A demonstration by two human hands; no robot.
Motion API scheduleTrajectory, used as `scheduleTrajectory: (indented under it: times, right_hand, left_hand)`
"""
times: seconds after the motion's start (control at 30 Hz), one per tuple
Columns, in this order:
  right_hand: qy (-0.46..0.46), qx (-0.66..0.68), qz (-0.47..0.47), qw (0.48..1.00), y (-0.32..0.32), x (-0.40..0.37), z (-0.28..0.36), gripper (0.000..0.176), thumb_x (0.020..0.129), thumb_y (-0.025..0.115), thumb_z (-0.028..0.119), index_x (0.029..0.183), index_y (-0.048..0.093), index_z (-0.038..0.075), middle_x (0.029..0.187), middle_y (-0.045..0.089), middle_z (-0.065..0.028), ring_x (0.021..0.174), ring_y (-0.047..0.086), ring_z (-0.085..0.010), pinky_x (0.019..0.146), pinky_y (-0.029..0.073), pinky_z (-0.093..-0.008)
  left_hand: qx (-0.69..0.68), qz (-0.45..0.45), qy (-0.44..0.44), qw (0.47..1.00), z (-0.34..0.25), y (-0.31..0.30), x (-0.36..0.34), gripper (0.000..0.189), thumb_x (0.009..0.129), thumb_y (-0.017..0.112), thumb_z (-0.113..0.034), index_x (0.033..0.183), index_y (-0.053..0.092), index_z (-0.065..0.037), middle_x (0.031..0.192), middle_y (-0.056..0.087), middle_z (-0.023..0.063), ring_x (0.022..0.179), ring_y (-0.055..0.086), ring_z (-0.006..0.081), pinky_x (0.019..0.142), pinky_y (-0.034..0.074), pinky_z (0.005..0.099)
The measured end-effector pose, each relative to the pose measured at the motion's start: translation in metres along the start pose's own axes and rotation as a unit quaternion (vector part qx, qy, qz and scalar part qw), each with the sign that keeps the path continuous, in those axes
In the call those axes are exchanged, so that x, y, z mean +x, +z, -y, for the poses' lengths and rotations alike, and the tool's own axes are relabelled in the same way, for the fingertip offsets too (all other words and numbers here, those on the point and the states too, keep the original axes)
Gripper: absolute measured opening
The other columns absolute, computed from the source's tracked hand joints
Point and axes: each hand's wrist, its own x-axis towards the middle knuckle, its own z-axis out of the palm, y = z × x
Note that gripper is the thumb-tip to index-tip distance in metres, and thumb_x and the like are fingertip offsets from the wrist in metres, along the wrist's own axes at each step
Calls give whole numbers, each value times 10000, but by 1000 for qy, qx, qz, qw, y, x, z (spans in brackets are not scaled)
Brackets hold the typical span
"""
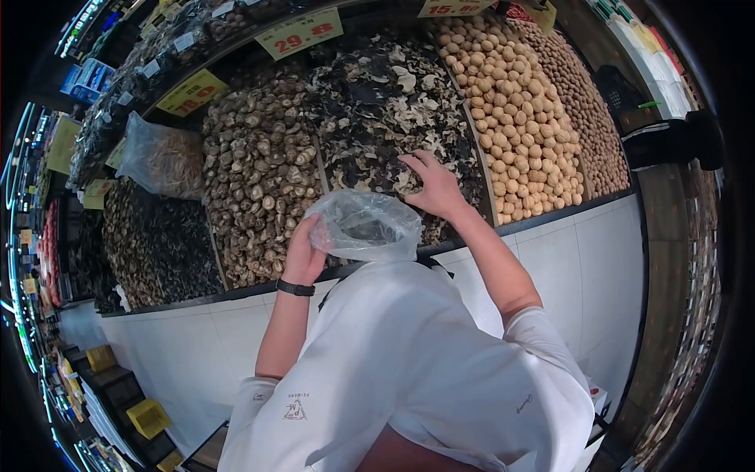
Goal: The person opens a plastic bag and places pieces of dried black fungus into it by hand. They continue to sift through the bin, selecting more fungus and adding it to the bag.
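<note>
My left hand [303, 250], with a black band on its wrist, grips the side of a clear plastic bag [366, 250]. The mouth of the bag gapes upward, and a little dark material shows inside. Just right of it, my right hand [434, 187] reaches over the dried black fungus [354, 98], thumb and fingers spread apart. Nothing shows between those fingers. Dark, curled pieces fill this section, with paler ones heaped around its middle and right.
Dried mushrooms [255, 157] fill the section to the left, walnuts [523, 126] the one to the right. A filled plastic bag [161, 157] sits farther left. Price signs [299, 33] stand along the back. Yellow baskets [148, 417] are at lower left.
</note>
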Motion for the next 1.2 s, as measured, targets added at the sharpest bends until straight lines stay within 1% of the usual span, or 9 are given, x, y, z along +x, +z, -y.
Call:
scheduleTrajectory:
  times: [0.3, 0.53, 0.63, 0.77, 0.87, 0.93, 1.03, 1.13, 1.2]
  right_hand:
    - [27, 178, -33, 983, -15, 9, -4, 762, 738, 843, 289, 1407, 518, 124, 1392, 526, -154, 1255, 550, -299, 1079, 432, -373]
    - [142, 330, -46, 932, -30, 8, 3, 901, 764, 841, 179, 1505, 369, -23, 1447, 498, -174, 1340, 473, -243, 1153, 338, -361]
    - [137, 578, -51, 803, -34, 1, 12, 880, 778, 809, 94, 1510, 335, -29, 1458, 489, -155, 1348, 461, -233, 1125, 368, -348]
    - [137, 627, 5, 767, -49, -10, 27, 764, 828, 750, 86, 1479, 367, -27, 1403, 533, -142, 1269, 537, -235, 1045, 462, -349]
    - [173, 701, 100, 685, -43, -20, 28, 650, 857, 707, 150, 1422, 421, 3, 1321, 587, -178, 1167, 618, -258, 918, 550, -431]
    - [130, 781, 238, 562, -34, -25, 39, 588, 895, 671, 190, 1401, 435, 6, 1257, 621, -193, 1073, 668, -276, 785, 593, -454]
    - [197, 737, 262, 591, -7, -25, 49, 532, 933, 650, 239, 1378, 459, 18, 1261, 626, -149, 1051, 680, -261, 769, 588, -426]
    - [234, 699, 312, 600, 16, -18, 51, 506, 955, 637, 269, 1373, 470, 40, 1270, 629, -105, 1088, 670, -222, 741, 578, -387]
    - [287, 598, 294, 688, 27, -19, 56, 502, 952, 643, 277, 1373, 478, 59, 1207, 629, -62, 1023, 656, -174, 695, 541, -330]
  left_hand:
    - [2, 2, 6, 1000, -3, 9, 0, 210, 979, 600, -187, 1143, 608, -56, 1032, 650, 36, 910, 616, 156, 775, 509, 299]
    - [8, 24, 9, 1000, -3, 15, 2, 183, 971, 624, -202, 1111, 618, -84, 987, 640, 14, 882, 604, 138, 737, 499, 278]
    - [19, 16, 14, 1000, -5, 28, -4, 171, 973, 623, -202, 1104, 624, -92, 976, 642, 8, 867, 605, 132, 717, 495, 275]
    - [21, 25, 17, 999, -3, 26, 0, 173, 975, 619, -202, 1113, 622, -97, 975, 646, 5, 861, 608, 130, 706, 494, 276]
    - [22, 30, 14, 999, -4, 31, 0, 209, 982, 604, -198, 1161, 608, -89, 1010, 652, 9, 879, 615, 131, 717, 498, 275]
    - [32, 19, 27, 999, -6, 43, -5, 260, 988, 590, -190, 1223, 583, -78, 1057, 649, 9, 892, 615, 123, 729, 502, 272]
    - [39, 72, 17, 996, -3, 24, 4, 354, 1014, 512, -125, 1357, 518, -36, 1280, 623, 89, 1171, 604, 198, 986, 502, 354]
    - [52, 105, 30, 993, 3, 24, 6, 346, 1015, 507, -124, 1350, 524, -39, 1278, 622, 80, 1162, 602, 180, 973, 503, 342]
    - [58, 116, 27, 991, 1, 21, 4, 345, 1013, 507, -118, 1348, 527, -38, 1268, 628, 77, 1144, 609, 173, 958, 507, 335]
